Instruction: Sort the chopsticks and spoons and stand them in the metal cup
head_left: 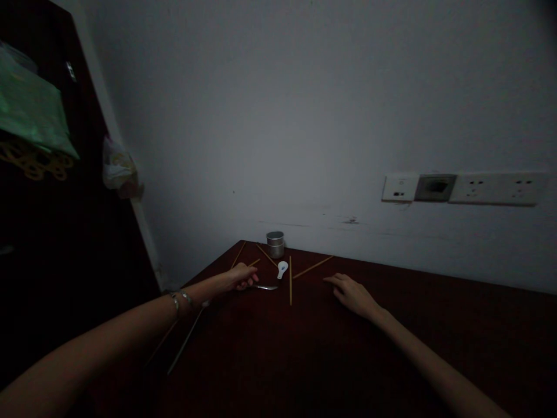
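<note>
My left hand [242,276], with a metal bangle on its wrist, is closed around one end of a shiny metal utensil [266,287]. The utensil's slim, slightly curved end points right; its kind is unclear. Just beyond that end lies a white short-handled spoon [282,269]. A wooden chopstick [255,263] passes partly behind the left hand. My right hand [350,292] rests on the dark table with fingers stretched out, holding nothing. Between the hands are an upright-pointing chopstick [290,284] and a slanted chopstick [313,267].
A metal cup [275,245] stands at the back by the wall. More chopsticks [266,255] lie around it. Nearer me on the left is a long pale stick [187,339]. Sockets [474,189] are on the wall; bags [118,167] hang by the door.
</note>
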A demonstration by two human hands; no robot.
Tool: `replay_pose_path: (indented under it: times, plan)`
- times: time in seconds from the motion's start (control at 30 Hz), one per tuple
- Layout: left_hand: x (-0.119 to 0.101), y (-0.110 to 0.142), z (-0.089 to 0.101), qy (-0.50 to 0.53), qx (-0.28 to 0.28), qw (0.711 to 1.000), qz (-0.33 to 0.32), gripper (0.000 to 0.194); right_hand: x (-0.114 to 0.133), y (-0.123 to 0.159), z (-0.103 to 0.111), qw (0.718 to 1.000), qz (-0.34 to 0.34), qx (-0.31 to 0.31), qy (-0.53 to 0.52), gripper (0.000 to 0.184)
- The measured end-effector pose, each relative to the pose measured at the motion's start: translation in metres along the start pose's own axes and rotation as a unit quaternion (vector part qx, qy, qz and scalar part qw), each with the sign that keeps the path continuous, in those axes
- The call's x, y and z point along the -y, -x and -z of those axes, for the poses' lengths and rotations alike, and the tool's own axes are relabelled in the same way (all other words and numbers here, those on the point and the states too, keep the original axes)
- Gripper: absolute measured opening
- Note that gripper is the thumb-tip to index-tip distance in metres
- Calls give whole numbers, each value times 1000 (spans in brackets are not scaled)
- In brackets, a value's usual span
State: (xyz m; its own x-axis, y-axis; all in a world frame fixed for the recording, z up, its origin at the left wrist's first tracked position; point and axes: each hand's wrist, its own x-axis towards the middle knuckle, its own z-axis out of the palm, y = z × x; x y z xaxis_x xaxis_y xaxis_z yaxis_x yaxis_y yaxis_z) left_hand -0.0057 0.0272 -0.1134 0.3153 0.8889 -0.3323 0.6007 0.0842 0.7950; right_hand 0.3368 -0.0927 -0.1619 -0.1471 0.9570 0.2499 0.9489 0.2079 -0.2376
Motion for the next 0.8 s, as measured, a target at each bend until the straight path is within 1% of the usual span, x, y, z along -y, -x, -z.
replay_pose_path:
  times: [0.1,0.2,0.27,0.33,0.43,0.5,0.57,0.63,0.7,0.77,0.8]
  plan:
    - [-7,2,14,37,-67,997,-24,35,-9,5,0,1000,-3,-9,8,44]
    - [-13,4,21,65,-138,987,-49,33,-20,9,1,1000,-14,-23,8,43]
    - [-17,6,22,68,-156,983,-65,33,-28,12,1,999,-19,-30,-2,43]
    - [-23,10,18,57,-157,982,-85,32,-38,17,1,999,-25,-37,-6,42]
    - [-36,17,4,43,-166,976,-133,32,-51,25,0,998,-33,-48,4,43]
    - [-47,22,-13,40,-168,968,-183,32,-60,32,0,998,-34,-55,13,43]
    - [-59,26,-39,26,-159,958,-239,33,-67,39,0,997,-41,-63,20,44]
    - [-71,30,-72,-6,-132,949,-287,33,-72,47,1,995,-63,-71,27,45]
    - [-80,33,-110,-35,-89,937,-337,35,-77,55,2,993,-89,-76,33,46]
    - [-86,35,-149,-74,-51,926,-366,34,-81,65,4,990,-112,-78,42,46]
    - [-88,35,-166,-96,-43,919,-381,33,-82,71,5,988,-126,-79,46,46]
